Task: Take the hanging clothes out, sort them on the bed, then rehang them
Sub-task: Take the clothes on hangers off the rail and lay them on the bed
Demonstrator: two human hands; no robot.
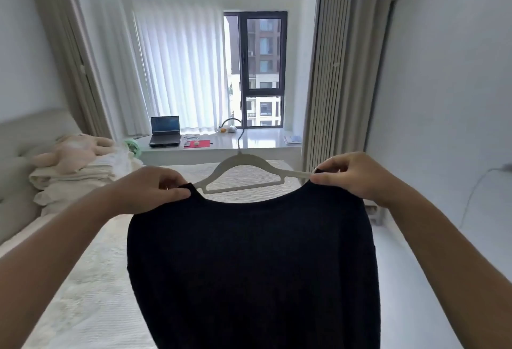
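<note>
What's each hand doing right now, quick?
Left hand: pinching the dark sweater at its shoulder.
Right hand: pinching the sweater's other shoulder against the white hanger.

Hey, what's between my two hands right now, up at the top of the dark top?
In the head view, the white hanger spans between the left hand and right hand, above the dark top's curved neckline.

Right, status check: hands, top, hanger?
Left hand and right hand each pinch a shoulder of the black top. White hanger partly inside the neckline. Nothing in the way.
</note>
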